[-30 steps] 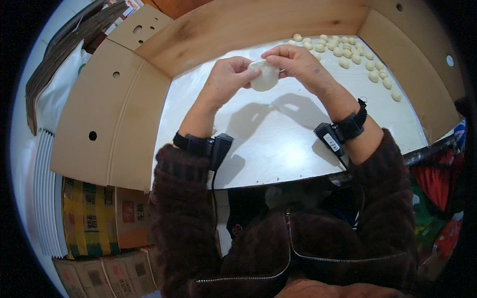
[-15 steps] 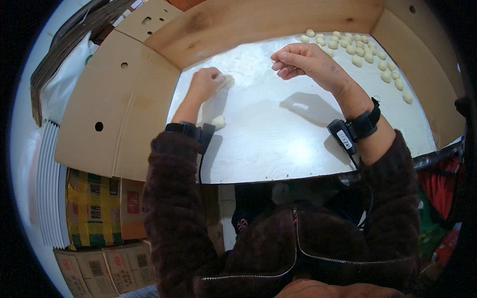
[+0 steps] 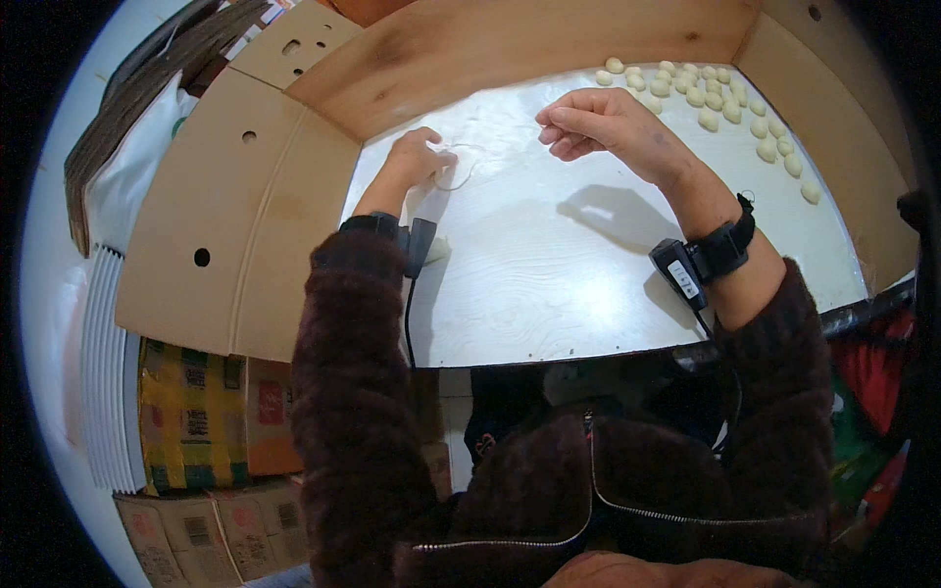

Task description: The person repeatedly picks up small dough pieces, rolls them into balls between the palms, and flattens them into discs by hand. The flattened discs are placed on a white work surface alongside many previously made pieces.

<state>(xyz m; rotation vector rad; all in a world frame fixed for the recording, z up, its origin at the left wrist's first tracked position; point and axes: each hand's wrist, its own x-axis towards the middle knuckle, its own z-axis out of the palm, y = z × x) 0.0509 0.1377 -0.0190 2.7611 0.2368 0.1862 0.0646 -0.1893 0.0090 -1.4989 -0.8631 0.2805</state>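
At the board's left, my left hand [image 3: 412, 160] is low over the white work surface, fingers apart, nothing in its grasp. Beside its fingertips a thin, pale round outline [image 3: 461, 167] shows, possibly a flat piece of dough; it is faint against the white surface. A pale lump of dough [image 3: 438, 249] lies next to my left wrist, partly hidden by the strapped device. My right hand [image 3: 598, 125] is raised over the middle of the board, its fingers curled and thumb against them, with nothing visible in the pinch. Several dough balls [image 3: 713, 101] lie beyond it at the far right.
White flour [image 3: 505, 118] dusts the far part of the white board [image 3: 520, 284]. A wooden panel [image 3: 470, 49] stands at the back, with cardboard walls at the left [image 3: 221, 216] and right [image 3: 828, 127]. Taped boxes [image 3: 191, 416] are stacked below left. Cables hang from both wrist devices.
My left hand has loosened from the pale dough piece and its fingers have spread; the thin round outline now shows beside them. My right hand has barely moved. The view has shifted slightly.
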